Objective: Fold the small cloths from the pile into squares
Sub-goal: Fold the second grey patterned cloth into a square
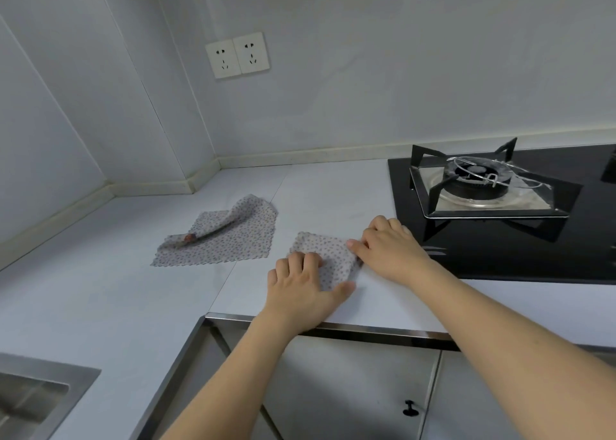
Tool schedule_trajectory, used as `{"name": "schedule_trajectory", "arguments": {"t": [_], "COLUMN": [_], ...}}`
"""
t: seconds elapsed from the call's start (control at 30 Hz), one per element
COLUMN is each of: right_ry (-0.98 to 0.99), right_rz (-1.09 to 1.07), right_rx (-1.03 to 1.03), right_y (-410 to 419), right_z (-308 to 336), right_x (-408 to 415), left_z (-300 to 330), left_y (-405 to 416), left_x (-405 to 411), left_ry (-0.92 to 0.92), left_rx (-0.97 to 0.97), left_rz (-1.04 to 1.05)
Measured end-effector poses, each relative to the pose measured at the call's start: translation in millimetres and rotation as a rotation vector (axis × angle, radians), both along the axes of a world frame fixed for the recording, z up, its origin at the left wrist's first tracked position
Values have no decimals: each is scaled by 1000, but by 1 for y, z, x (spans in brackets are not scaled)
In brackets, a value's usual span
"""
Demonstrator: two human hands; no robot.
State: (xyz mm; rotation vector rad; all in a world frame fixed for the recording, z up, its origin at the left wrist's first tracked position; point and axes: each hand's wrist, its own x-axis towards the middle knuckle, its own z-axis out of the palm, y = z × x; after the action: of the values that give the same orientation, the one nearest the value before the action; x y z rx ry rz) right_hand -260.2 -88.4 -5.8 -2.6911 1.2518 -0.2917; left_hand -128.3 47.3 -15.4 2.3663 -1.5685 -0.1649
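Note:
A small dotted cloth, folded to a rough square, lies on the white counter near its front edge. My left hand rests on the cloth's near left part with its fingers bent and the thumb against the near edge. My right hand holds the cloth's right edge, fingers curled over it and the thumb pointing left on top. The pile of dotted cloths lies further left, its top cloth partly turned over, with a thin stick-like item across it.
A black gas hob with a burner and pan support stands close to the right of my right hand. A steel sink sits at the lower left. The counter's front edge runs just below my left hand. Two wall sockets are behind.

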Motion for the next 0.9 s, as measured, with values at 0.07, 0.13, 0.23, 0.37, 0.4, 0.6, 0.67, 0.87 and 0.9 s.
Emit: {"name": "schedule_trajectory", "arguments": {"t": [0.07, 0.13, 0.23, 0.37, 0.4, 0.6, 0.67, 0.87, 0.9], "right_ry": [24, 27, -41, -249, -306, -387, -392, -386, -390], "right_rz": [9, 20, 59, 30, 12, 7, 6, 11, 6], "right_rx": [9, 34, 67, 191, 250, 391, 413, 443, 444], "right_y": [-4, -7, -9, -11, -11, -11, -10, -10, -10], "right_z": [2, 3, 4, 6, 4, 1, 4, 4, 3], "right_x": [0, 1, 0, -5, -6, -7, -8, -7, -7], "left_z": [3, -3, -8, 2, 4, -1, 1, 20, 21], "left_y": [-2, 0, 0, -5, -6, -13, -13, -16, -21], "left_x": [3, 3, 0, 7, 9, 1, 1, 17, 23], "left_ry": [75, -41, -136, -47, -6, -82, -58, 128, 201], "left_rx": [-33, -150, -112, 26, 32, -95, -26, 120, 33], "left_rz": [39, 44, -5, -18, -19, 66, 44, -41, -11]}}
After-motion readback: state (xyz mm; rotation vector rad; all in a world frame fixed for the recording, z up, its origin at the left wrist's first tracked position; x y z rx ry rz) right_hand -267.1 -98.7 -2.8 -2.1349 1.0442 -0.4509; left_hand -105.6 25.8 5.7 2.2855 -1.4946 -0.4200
